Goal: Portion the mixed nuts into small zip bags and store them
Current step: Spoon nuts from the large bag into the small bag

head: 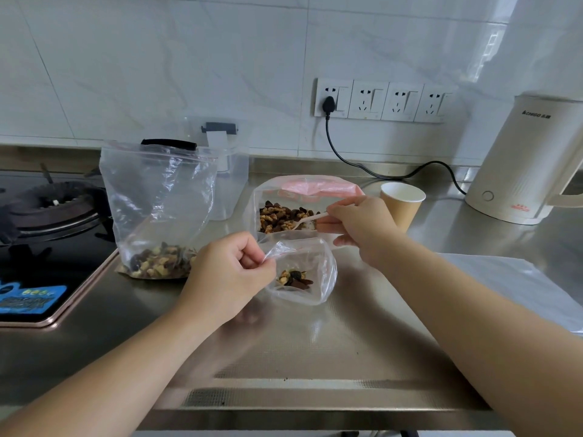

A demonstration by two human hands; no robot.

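In the head view, the left hand (232, 272) pinches the rim of a small zip bag (304, 272) that lies on the steel surface (362, 326) with a few mixed nuts inside. The right hand (359, 227) pinches a white plastic spoon (304, 220), its tip in the nuts of a larger open bag (284, 197) just behind. A tall zip bag (157, 203) of nuts stands at left, beside the gas stove (53, 209).

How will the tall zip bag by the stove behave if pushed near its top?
Probably floppy: the tall zip bag is thin, creased film standing mostly empty. Its nuts sit only at the bottom, so the base likely stays while the top just buckles. Clear film may be slippery.
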